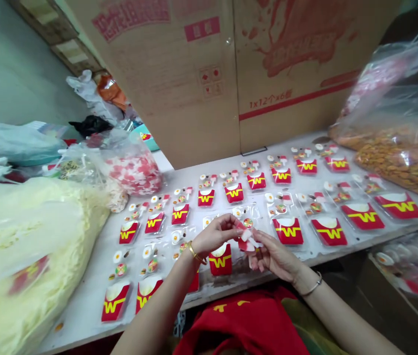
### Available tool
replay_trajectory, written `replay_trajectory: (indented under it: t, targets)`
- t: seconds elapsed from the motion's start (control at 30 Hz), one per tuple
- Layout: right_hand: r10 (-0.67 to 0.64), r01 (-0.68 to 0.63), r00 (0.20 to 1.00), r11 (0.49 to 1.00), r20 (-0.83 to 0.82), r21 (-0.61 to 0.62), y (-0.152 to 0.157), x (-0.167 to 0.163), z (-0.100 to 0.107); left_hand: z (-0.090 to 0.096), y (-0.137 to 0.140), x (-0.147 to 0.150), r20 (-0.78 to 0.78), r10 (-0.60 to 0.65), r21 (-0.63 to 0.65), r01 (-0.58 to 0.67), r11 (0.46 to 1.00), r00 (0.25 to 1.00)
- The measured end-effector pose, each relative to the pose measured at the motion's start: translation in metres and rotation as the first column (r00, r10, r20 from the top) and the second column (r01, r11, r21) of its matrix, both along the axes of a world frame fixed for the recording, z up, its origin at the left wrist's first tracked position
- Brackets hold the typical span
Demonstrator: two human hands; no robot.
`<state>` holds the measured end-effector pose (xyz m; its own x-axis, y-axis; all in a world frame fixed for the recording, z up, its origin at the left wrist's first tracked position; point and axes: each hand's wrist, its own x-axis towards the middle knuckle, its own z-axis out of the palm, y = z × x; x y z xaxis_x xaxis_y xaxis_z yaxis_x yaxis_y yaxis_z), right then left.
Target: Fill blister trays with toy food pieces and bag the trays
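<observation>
My right hand (275,254) holds a small bunch of red-and-white pieces (247,240) in its curled fingers, palm partly up. My left hand (218,236), with a gold bracelet at the wrist, pinches at the near edge of the same bunch with thumb and forefinger. Below and around both hands, clear plastic trays lie in rows on the white table. Each holds a red fries-box shape with a yellow W (220,260) and small toy foods, such as a fried egg (118,256) and a round colourful pizza-like piece (121,269). My forearms hide some trays.
A large cardboard box (194,98) stands behind the rows. On the left are a bag of red-and-white pieces (134,170) and a big bag of pale yellow material (64,236). A bag of orange-brown pieces (401,158) sits at right, above an open carton (390,276).
</observation>
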<state>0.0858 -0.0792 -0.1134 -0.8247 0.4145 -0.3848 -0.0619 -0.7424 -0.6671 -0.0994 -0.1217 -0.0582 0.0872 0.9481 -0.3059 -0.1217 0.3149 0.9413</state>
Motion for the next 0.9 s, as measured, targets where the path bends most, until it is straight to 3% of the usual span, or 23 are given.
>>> replay_trajectory:
  t: [0.23,0.33,0.4,0.47,0.6,0.77,0.83,0.9]
  targets:
    - [-0.193,0.192,0.981,0.978,-0.005,-0.075,0.014,0.025,-0.012,-0.022,0.049,0.020,0.017,-0.006,0.024,0.005,1.000,1.000]
    - [-0.266,0.270,0.963,0.954,0.044,-0.129,0.018,0.033,-0.012,-0.030,0.072,0.013,-0.112,0.110,0.118,-0.096,0.988,0.988]
    - [-0.313,0.322,0.947,0.933,0.077,-0.161,0.020,0.039,-0.010,-0.037,0.088,0.006,-0.287,0.135,0.178,-0.086,0.980,0.948]
    - [-0.344,0.357,0.933,0.916,0.103,-0.183,0.022,0.044,-0.008,-0.046,0.100,0.001,-0.488,0.074,0.169,0.011,0.986,0.869]
    - [-0.371,0.387,0.921,0.904,0.119,-0.180,0.024,0.052,-0.005,-0.065,0.110,0.006,-0.781,-0.047,0.071,0.162,0.984,0.622]
    - [-0.364,0.381,0.922,0.911,0.130,-0.156,0.025,0.050,-0.008,-0.076,0.103,0.024,-0.961,0.150,0.185,0.138,0.973,0.232]
    - [-0.357,0.377,0.923,0.914,0.145,-0.151,0.025,0.045,-0.008,-0.069,0.097,0.026,-0.959,0.203,0.229,0.115,0.967,0.200]
    - [-0.347,0.369,0.925,0.919,0.155,-0.138,0.024,0.038,-0.007,-0.055,0.087,0.025,-0.926,0.203,0.249,0.110,0.962,0.319]
